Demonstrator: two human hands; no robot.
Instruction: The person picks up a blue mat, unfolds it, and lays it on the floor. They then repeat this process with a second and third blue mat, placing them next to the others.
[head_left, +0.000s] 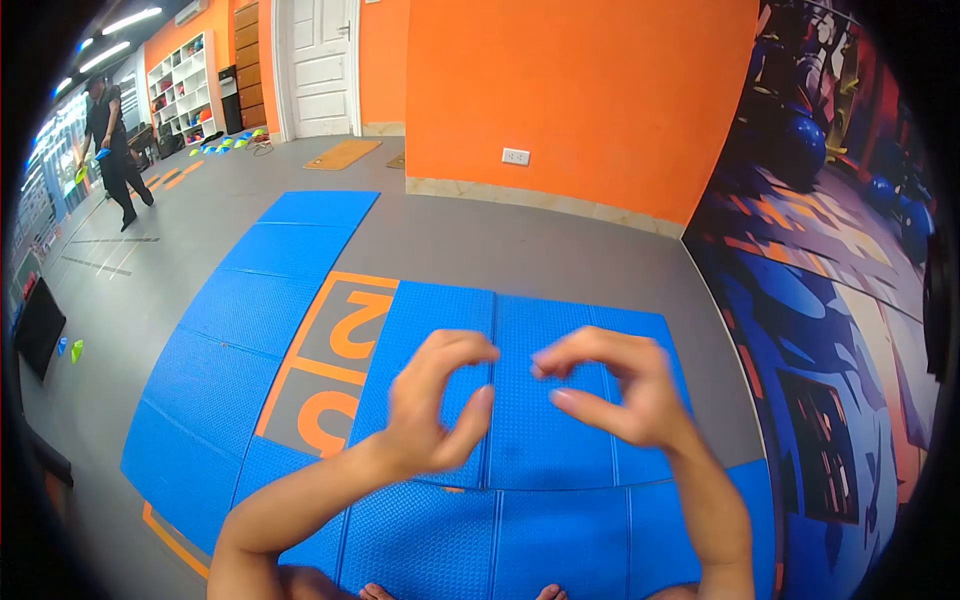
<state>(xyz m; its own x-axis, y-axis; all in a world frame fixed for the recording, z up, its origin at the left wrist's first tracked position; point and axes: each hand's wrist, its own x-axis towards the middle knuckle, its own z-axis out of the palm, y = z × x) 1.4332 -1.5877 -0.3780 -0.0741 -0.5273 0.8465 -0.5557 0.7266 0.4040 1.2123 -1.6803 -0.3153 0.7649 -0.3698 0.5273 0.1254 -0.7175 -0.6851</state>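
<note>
My left hand (435, 405) is raised above the blue exercise mats, fingers curved and thumb held apart from them, with nothing between. Facing it, my right hand (620, 390) makes a similar open curve and is slightly blurred; it also holds nothing. A gap separates the two hands. Below them lies a ribbed blue exercise mat (545, 450) made of folding panels. At the bottom edge, the toes of my bare feet (375, 592) show on the mat.
Another blue mat (240, 310) runs along the left, beside orange floor numbers (350, 325). An orange wall (570, 90) stands ahead and a mural wall (830, 330) to the right. A person (112, 140) in dark clothes walks at the far left, near small cones (225, 145).
</note>
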